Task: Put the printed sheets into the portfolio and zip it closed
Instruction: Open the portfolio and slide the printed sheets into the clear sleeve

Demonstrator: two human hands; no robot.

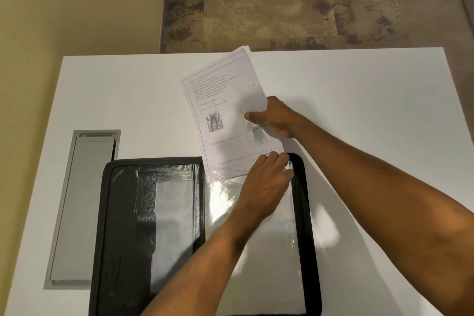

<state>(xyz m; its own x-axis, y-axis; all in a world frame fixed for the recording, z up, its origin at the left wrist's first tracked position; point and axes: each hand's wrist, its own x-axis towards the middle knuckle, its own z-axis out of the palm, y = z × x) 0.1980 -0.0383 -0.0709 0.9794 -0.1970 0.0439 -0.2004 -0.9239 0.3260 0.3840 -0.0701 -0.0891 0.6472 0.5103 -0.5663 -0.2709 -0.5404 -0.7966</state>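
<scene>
A black zip portfolio (120, 213) lies open on the white table, its left flap showing pockets and its right half covered by a clear plastic sleeve (272, 238). A small stack of printed sheets (223, 110) with text and diagrams is tilted above the sleeve's top edge, with its lower edge at the sleeve's opening. My right hand (272, 118) pinches the sheets at their right edge. My left hand (266, 179) pinches the top edge of the clear sleeve just below the sheets' bottom right corner.
A grey cable hatch (82, 202) is set into the white table (372, 110) left of the portfolio. A yellow wall stands at the left, and patterned carpet (295, 7) lies beyond the table's far edge.
</scene>
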